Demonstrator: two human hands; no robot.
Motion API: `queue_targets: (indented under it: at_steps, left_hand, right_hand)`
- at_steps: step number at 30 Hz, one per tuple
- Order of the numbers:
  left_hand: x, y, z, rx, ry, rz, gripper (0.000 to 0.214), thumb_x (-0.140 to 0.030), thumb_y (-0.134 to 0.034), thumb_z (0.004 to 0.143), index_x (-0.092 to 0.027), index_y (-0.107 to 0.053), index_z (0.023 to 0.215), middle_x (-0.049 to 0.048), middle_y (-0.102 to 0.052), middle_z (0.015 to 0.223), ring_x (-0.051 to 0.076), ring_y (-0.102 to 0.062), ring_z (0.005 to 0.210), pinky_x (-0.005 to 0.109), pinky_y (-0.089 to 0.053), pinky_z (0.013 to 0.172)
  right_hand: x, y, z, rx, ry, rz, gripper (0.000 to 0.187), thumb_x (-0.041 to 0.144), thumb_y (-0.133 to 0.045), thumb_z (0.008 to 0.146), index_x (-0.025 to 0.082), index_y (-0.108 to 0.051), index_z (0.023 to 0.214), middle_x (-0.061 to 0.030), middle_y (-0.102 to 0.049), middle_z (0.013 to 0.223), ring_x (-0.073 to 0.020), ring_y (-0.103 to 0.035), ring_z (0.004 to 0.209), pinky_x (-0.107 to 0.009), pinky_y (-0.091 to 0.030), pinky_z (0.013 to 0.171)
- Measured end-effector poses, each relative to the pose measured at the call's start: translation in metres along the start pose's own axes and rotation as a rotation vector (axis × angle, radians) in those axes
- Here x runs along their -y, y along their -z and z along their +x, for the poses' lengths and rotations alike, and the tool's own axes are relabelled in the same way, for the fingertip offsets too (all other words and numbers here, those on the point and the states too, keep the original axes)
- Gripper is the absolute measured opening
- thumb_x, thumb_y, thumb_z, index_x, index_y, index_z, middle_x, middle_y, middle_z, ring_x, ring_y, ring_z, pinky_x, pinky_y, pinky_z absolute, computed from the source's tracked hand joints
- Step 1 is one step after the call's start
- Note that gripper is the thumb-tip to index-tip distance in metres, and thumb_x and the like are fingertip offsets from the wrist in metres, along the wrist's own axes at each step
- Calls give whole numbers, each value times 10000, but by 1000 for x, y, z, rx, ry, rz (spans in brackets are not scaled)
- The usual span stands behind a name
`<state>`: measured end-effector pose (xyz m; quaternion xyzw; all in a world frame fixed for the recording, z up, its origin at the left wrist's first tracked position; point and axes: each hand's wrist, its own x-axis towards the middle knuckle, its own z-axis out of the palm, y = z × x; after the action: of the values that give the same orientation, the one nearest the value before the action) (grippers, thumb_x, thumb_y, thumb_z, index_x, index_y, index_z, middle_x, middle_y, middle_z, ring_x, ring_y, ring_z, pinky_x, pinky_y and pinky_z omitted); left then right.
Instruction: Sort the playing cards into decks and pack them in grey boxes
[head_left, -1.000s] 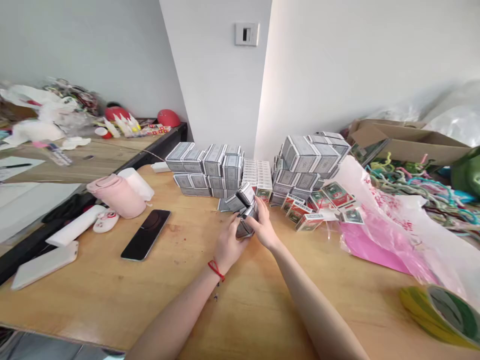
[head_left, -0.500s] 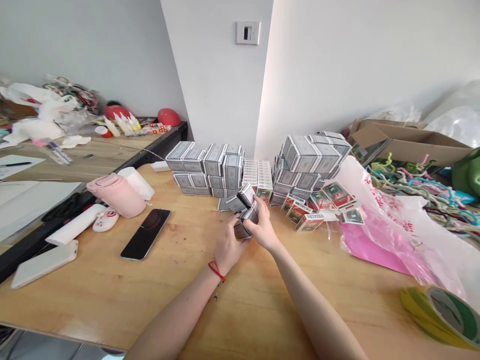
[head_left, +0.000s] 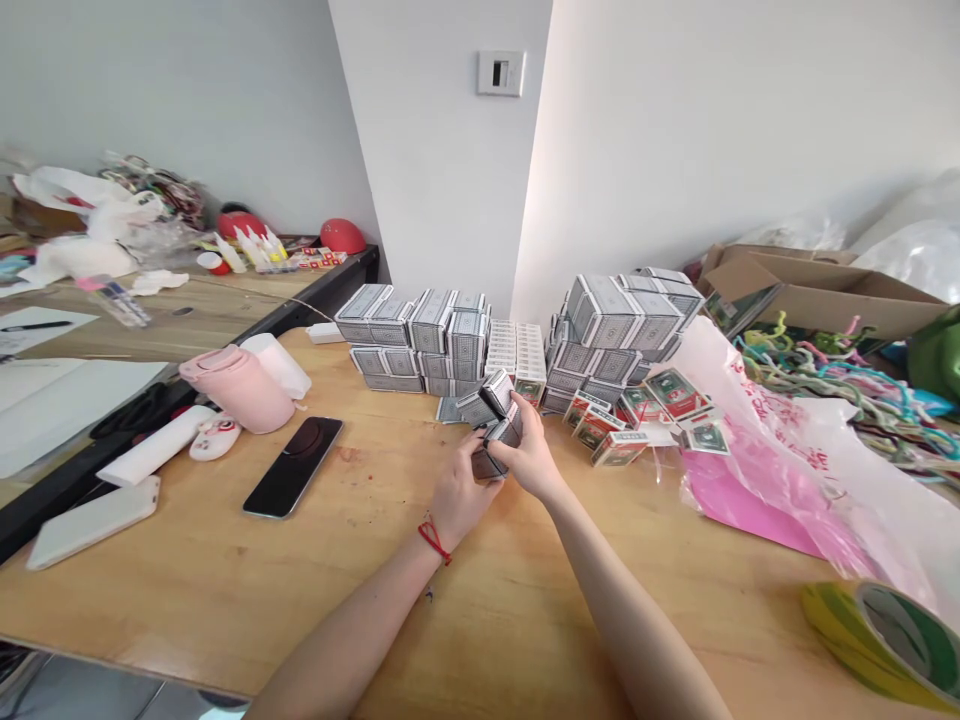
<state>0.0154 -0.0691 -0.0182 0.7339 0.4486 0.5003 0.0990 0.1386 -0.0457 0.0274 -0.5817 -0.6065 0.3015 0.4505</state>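
Boxes (head_left: 491, 445), small and grey-printed, sit btwn both hands, a few held in a short tilted bunch just off the ctr of the wooden counter (head_left: 165, 590), near its far edge. L hand (head_left: 459, 500) is on the near side of the bunch, w/ a red string bracelet (head_left: 433, 540) at the wrist; I can see its fingertips (head_left: 477, 440) wrapped round the boxes, but most of those fingers are hidden, so can't tell if they're spread. R hand (head_left: 529, 450) comes in from the right, fingers (head_left: 523, 408) pressed together and curled over the top, pinching the bunch against L hand.

Just behind the hands, two big stacks of the same boxes: one (head_left: 412, 335) against the wall, the other (head_left: 607, 330) to its right, w/ loose red-and-green boxes (head_left: 619, 428) at its foot. Left of the hands: black smartphone (head_left: 292, 467), pink bottle (head_left: 236, 390), white phone case (head_left: 94, 522). Right side: pink plastic bag (head_left: 750, 480), tangled yarn (head_left: 847, 400), cardboard carton (head_left: 817, 295). Roll of green-yellow tape (head_left: 885, 640) lies at the near R corner.
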Motion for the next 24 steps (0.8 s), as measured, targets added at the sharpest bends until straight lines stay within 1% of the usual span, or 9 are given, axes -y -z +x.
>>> queue_targets:
  at_steps: [3, 8, 13, 16, 19, 22, 24]
  left_hand:
    - [2, 1, 1, 16, -48, 34, 554, -259, -614, 683, -183, -368, 1173, 121, -514, 1176, 239, -496, 1101, 420, -478, 856]
    - [7, 5, 4, 26, -96, 145, 550, -317, -626, 689, -176, -388, 1164, 132, -515, 1166, 239, -511, 1080, 387, -486, 847]
    - [10, 8, 6, 29, -139, 172, 516, -370, -603, 703, -182, -402, 1139, 125, -521, 1151, 228, -523, 1061, 353, -496, 825]
    - [10, 9, 6, 47, -104, 152, 504, -365, -612, 693, -181, -411, 1118, 129, -519, 1148, 238, -519, 1064, 368, -489, 829]
    - [9, 7, 3, 57, -15, 71, 545, -319, -641, 670, -169, -385, 1128, 137, -514, 1151, 245, -513, 1071, 383, -489, 822]
    - [7, 4, -2, 55, 70, -27, 587, -274, -647, 660, -167, -345, 1153, 145, -492, 1186, 238, -525, 1058, 372, -503, 788]
    - [6, 2, -5, 52, 99, -71, 589, -270, -648, 656, -174, -339, 1149, 154, -470, 1216, 240, -535, 1046, 371, -511, 769]
  right_hand:
    - [-5, 2, 3, 1, 6, -9, 762, 288, -597, 588, 248, -300, 1288, -67, -313, 1316, -258, -243, 1250, -419, -241, 1013]
    - [-14, 8, 8, 101, 46, -14, 772, 414, -632, 613, 272, -303, 1297, -61, -324, 1321, -257, -228, 1263, -436, -225, 1019]
    - [-11, 7, 6, 91, 34, -87, 771, 466, -614, 635, 277, -290, 1309, -66, -273, 1360, -267, -179, 1285, -449, -217, 1019]
    - [-8, 2, 1, 75, 35, -118, 753, 449, -593, 654, 266, -279, 1314, -69, -249, 1378, -272, -138, 1298, -470, -184, 1027]
    - [-6, -4, -2, 43, 48, -134, 749, 409, -586, 651, 242, -278, 1313, -77, -265, 1372, -278, -112, 1302, -491, -151, 1033]
    - [-6, -9, -4, -15, 51, -140, 750, 364, -598, 620, 244, -298, 1297, -79, -281, 1355, -289, -129, 1292, -507, -157, 1025]
    - [-5, -11, -5, -49, 43, -138, 754, 336, -605, 599, 250, -308, 1286, -83, -279, 1346, -297, -152, 1281, -512, -179, 1014]
